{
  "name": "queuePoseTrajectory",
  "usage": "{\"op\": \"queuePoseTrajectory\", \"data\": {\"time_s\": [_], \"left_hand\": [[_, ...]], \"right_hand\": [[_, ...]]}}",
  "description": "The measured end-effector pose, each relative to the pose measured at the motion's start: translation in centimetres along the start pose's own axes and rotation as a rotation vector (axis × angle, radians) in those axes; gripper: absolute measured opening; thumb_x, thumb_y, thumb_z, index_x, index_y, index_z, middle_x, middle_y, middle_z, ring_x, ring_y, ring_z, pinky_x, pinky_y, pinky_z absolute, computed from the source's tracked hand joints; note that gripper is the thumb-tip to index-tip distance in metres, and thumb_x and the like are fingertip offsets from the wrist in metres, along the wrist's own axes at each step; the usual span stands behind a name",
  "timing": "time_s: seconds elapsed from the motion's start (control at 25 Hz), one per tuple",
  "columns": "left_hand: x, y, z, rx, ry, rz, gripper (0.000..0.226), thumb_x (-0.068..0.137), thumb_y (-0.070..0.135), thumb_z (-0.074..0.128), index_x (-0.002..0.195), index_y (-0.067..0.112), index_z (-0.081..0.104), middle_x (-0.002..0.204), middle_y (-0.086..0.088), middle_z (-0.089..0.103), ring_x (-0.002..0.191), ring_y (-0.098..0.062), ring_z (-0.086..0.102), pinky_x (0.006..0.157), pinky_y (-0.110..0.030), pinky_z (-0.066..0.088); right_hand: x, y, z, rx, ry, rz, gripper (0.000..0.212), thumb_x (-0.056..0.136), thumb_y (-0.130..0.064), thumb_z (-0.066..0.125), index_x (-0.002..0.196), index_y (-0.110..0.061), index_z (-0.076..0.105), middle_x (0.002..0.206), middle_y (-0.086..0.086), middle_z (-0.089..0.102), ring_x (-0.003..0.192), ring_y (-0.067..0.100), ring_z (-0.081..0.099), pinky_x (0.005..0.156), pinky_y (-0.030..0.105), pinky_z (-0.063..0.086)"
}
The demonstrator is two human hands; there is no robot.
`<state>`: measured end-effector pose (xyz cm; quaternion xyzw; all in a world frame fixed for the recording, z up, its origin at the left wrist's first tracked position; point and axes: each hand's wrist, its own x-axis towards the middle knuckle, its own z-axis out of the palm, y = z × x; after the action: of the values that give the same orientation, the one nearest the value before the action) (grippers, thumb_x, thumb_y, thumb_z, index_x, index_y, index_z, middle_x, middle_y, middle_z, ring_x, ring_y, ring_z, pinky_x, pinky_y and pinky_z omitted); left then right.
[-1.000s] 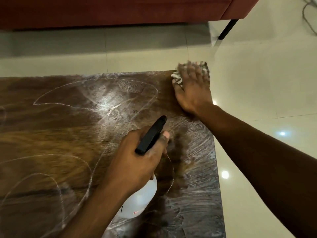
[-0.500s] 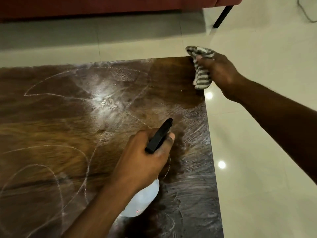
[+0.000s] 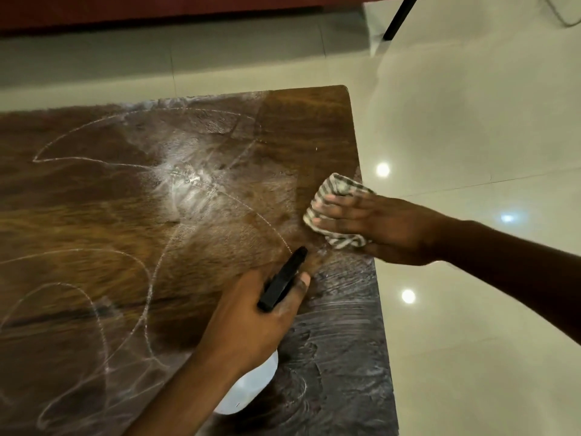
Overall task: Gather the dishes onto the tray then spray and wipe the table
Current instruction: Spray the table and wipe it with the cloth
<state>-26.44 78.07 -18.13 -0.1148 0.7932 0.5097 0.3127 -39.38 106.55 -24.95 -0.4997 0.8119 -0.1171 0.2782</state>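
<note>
The wooden table is streaked with wet spray marks and wipe smears, thickest along its right side. My left hand grips a spray bottle with a white body and a black trigger head, held low over the near right part of the table. My right hand lies flat with straight fingers on a striped grey-and-white cloth, pressing it onto the table at the right edge. No dishes or tray are in view.
Glossy pale floor tiles surround the table on the far and right sides. A dark red sofa runs along the top, with a black furniture leg at the upper right.
My right hand lifted the cloth off the far right corner, then brought it nearer along the right edge and pressed it flat. My left hand kept holding the bottle in place.
</note>
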Motion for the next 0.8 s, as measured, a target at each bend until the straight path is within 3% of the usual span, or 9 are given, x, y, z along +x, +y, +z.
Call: {"op": "queuePoseTrajectory", "data": {"time_s": [0.08, 0.24, 0.32, 0.44, 0.56, 0.72, 0.8], "left_hand": [[-0.4, -0.2, 0.4, 0.002, 0.006, -0.009, 0.067, 0.089, 0.073, 0.056, 0.085, 0.007, 0.068, 0.07, -0.025, 0.063, 0.055, -0.045, 0.057, 0.048, -0.059, 0.05], [-0.5, 0.1, 1.4, 0.009, 0.028, -0.008, 0.052, 0.102, 0.052, 0.065, 0.077, 0.005, 0.063, 0.06, -0.021, 0.054, 0.053, -0.043, 0.054, 0.051, -0.057, 0.05], [-0.6, 0.4, 1.7, -0.012, 0.039, -0.007, 0.05, 0.102, 0.05, 0.065, 0.076, 0.007, 0.061, 0.057, -0.018, 0.049, 0.051, -0.041, 0.053, 0.051, -0.056, 0.049], [-0.7, 0.9, 1.7, -0.039, 0.05, -0.02, 0.049, 0.102, 0.05, 0.065, 0.076, 0.009, 0.059, 0.049, -0.002, 0.043, 0.047, -0.038, 0.05, 0.051, -0.056, 0.049], [-0.6, 0.8, 1.6, -0.028, 0.039, 0.011, 0.05, 0.103, 0.048, 0.065, 0.074, 0.007, 0.058, 0.052, -0.013, 0.044, 0.049, -0.042, 0.051, 0.05, -0.056, 0.048], [-1.4, 0.6, 2.0, -0.015, 0.059, -0.005, 0.05, 0.102, 0.044, 0.067, 0.072, 0.006, 0.056, 0.052, -0.008, 0.044, 0.052, -0.042, 0.052, 0.051, -0.056, 0.048], [-2.0, 0.4, 2.4, -0.009, 0.059, -0.035, 0.042, 0.102, 0.043, 0.068, 0.072, 0.014, 0.062, 0.05, -0.006, 0.05, 0.05, -0.038, 0.054, 0.052, -0.053, 0.052]], "right_hand": [[-0.5, 2.0, -0.5, -0.062, 0.058, 0.074, 0.07, 0.111, -0.042, 0.04, 0.173, -0.024, 0.014, 0.181, 0.003, 0.009, 0.168, 0.023, 0.002, 0.135, 0.053, 0.016], [6.1, 2.3, -1.8, 0.01, 0.268, 0.521, 0.074, 0.109, -0.043, 0.038, 0.173, -0.023, 0.007, 0.181, 0.008, 0.001, 0.168, 0.03, -0.003, 0.136, 0.05, 0.001], [7.3, -0.6, -0.1, -0.023, 0.195, 0.398, 0.076, 0.109, -0.042, 0.039, 0.173, -0.025, 0.002, 0.181, 0.007, -0.003, 0.168, 0.028, -0.008, 0.136, 0.05, -0.002], [1.7, -2.2, 2.2, -0.15, 0.017, 0.11, 0.081, 0.109, -0.041, 0.046, 0.173, -0.027, -0.002, 0.182, 0.003, -0.006, 0.168, 0.024, -0.01, 0.136, 0.051, 0.003], [-0.5, 0.4, 1.4, -0.168, 0.099, 0.204, 0.08, 0.11, -0.041, 0.046, 0.173, -0.021, 0.002, 0.182, 0.008, -0.003, 0.168, 0.027, -0.007, 0.134, 0.055, 0.013], [5.0, -1.3, 0.2, 0.057, 0.294, 0.514, 0.074, 0.107, -0.046, 0.033, 0.173, -0.023, 0.01, 0.181, 0.007, 0.002, 0.168, 0.026, -0.002, 0.135, 0.052, 0.006], [4.6, -1.4, 0.5, 0.084, 0.289, 0.468, 0.073, 0.107, -0.042, 0.038, 0.173, -0.024, 0.012, 0.181, 0.005, 0.003, 0.168, 0.025, -0.002, 0.136, 0.051, 0.005]]}}
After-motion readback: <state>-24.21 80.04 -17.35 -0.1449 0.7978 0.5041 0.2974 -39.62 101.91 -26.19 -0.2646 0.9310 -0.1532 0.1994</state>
